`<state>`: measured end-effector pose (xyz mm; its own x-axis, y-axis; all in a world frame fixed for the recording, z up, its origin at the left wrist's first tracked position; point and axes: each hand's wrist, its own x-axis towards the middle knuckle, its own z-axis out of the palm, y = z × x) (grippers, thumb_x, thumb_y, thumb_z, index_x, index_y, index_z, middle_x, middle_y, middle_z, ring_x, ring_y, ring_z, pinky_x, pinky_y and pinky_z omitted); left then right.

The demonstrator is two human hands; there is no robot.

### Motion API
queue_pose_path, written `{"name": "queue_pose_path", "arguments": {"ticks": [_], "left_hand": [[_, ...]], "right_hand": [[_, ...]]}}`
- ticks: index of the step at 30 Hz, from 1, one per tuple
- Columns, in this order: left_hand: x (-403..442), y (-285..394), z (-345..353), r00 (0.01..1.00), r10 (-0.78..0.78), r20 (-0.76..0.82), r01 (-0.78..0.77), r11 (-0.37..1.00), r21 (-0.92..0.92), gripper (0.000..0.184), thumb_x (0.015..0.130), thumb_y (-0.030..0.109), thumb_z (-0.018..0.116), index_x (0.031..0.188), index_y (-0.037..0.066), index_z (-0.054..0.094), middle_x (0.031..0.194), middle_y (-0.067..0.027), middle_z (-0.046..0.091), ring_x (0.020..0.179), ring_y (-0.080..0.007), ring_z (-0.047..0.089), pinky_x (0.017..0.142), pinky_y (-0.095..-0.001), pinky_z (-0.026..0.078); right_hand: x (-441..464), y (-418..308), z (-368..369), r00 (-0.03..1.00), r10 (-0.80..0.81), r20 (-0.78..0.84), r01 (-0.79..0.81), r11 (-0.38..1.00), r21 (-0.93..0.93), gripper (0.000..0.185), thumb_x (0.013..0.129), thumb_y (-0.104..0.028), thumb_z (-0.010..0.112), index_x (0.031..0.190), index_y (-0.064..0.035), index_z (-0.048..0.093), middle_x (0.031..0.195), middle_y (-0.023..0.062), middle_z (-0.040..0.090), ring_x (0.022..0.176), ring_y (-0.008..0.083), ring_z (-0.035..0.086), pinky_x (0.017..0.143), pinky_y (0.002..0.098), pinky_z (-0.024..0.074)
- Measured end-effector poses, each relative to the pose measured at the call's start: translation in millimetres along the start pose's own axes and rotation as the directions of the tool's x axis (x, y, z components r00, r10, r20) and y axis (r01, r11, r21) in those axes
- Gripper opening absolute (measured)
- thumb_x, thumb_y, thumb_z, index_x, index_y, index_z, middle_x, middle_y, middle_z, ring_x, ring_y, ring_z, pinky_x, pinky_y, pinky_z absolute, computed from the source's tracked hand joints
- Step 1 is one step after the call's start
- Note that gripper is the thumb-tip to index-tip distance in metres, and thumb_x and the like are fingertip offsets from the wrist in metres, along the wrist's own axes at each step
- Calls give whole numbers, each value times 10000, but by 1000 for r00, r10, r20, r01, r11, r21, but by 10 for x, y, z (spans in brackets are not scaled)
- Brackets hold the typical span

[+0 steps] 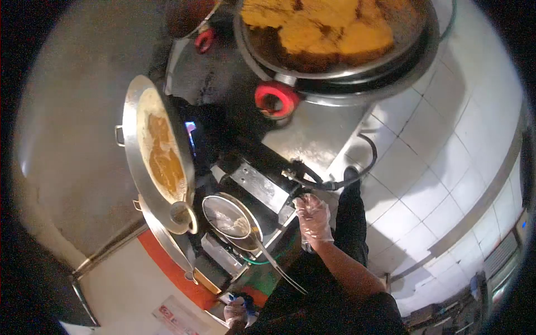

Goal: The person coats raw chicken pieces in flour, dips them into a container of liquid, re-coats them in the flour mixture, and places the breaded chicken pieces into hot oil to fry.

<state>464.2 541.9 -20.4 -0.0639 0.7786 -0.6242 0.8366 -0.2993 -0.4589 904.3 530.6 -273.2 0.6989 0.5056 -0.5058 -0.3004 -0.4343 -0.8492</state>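
My right hand point(314, 219), in a clear plastic glove, is at the stove's front edge beside a black hose and valve point(324, 183). Its fingers are curled closed at a small part that I cannot make out. Low in the view, my left hand point(235, 319), also gloved, is closed around a blue and white item point(238, 301) too blurred to name. A long-handled strainer point(226, 218) rests over a round container between the hands and a wide metal pan point(132, 125) of oil with orange-brown food. A blue flame point(191, 137) shows beside this pan.
Another large pan point(254, 58) at the top holds orange-yellow food, with a red-wrapped handle point(276, 100) toward me. A further pan point(170, 243) stands at the lower left by a red-orange surface point(162, 262). White floor tiles point(416, 120) lie on the right.
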Motion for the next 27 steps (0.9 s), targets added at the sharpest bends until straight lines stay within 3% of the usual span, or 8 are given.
{"name": "queue_pose_path", "arguments": {"ticks": [3, 12, 15, 18, 20, 22, 23, 27], "left_hand": [[40, 138, -181, 999, 31, 12, -31, 999, 30, 135, 744, 109, 544, 820, 97, 655, 859, -103, 680, 821, -260, 650, 680, -342, 492], [343, -554, 263, 980, 188, -71, -187, 982, 18, 226, 725, 123, 533, 920, 144, 645, 874, -122, 645, 885, -305, 622, 767, -379, 491], [360, -636, 353, 990, 109, -86, -118, 987, -109, 189, 745, 126, 526, 888, 132, 650, 877, -129, 646, 883, -305, 624, 761, -375, 493], [407, -631, 410, 994, -16, -105, -29, 910, -413, 157, 772, 124, 510, 847, 100, 646, 886, -140, 650, 876, -305, 628, 751, -372, 494], [413, -629, 423, 997, 4, -74, -22, 971, -238, 163, 792, 129, 497, 840, 76, 643, 891, -146, 652, 873, -303, 630, 744, -369, 494], [336, -76, -52, 995, 86, 47, -97, 907, 410, 185, 813, 140, 483, 855, 53, 640, 892, -151, 654, 872, -301, 633, 738, -366, 494], [423, -460, 288, 998, 49, -41, -53, 994, -93, 185, 818, 137, 481, 865, 53, 639, 905, -151, 653, 856, -302, 632, 729, -363, 494], [357, -220, 150, 981, 168, 93, -180, 973, 143, 221, 852, 131, 487, 1021, 33, 592, 931, -100, 637, 772, -248, 605, 695, -346, 489]], "right_hand": [[63, -30, 75, 990, 132, -42, -124, 980, 154, 112, 871, -126, 649, 865, -15, 636, 744, 12, 645, 659, 78, 551, 595, 256, 459], [143, -93, -15, 990, 140, 12, -140, 981, 133, 187, 846, -202, 666, 855, -16, 654, 691, 68, 645, 606, 127, 585, 589, 287, 472], [146, -131, -35, 983, 170, 63, -179, 969, 171, 290, 878, -348, 565, 847, -66, 626, 796, 179, 634, 741, 380, 603, 658, 464, 475], [123, -102, -18, 967, 234, 100, -251, 944, 214, 273, 875, -335, 574, 904, -70, 629, 814, 178, 633, 747, 364, 609, 666, 457, 483], [82, -155, -59, 981, 193, 24, -193, 980, 45, 263, 871, -323, 583, 957, -79, 629, 824, 184, 636, 748, 359, 614, 664, 454, 486], [-3, -235, -129, 990, 125, -59, -127, 991, -37, 261, 868, -309, 592, 1004, -89, 627, 832, 191, 639, 751, 357, 617, 664, 453, 490], [-77, -257, -185, 991, 82, -105, -87, 996, -36, 263, 867, -302, 595, 1025, -94, 624, 834, 195, 639, 753, 357, 618, 665, 454, 492], [-301, -539, -511, 970, 219, -104, -233, 961, -151, 282, 852, -220, 632, 1095, -76, 610, 847, 166, 662, 727, 270, 643, 650, 365, 499]]}}
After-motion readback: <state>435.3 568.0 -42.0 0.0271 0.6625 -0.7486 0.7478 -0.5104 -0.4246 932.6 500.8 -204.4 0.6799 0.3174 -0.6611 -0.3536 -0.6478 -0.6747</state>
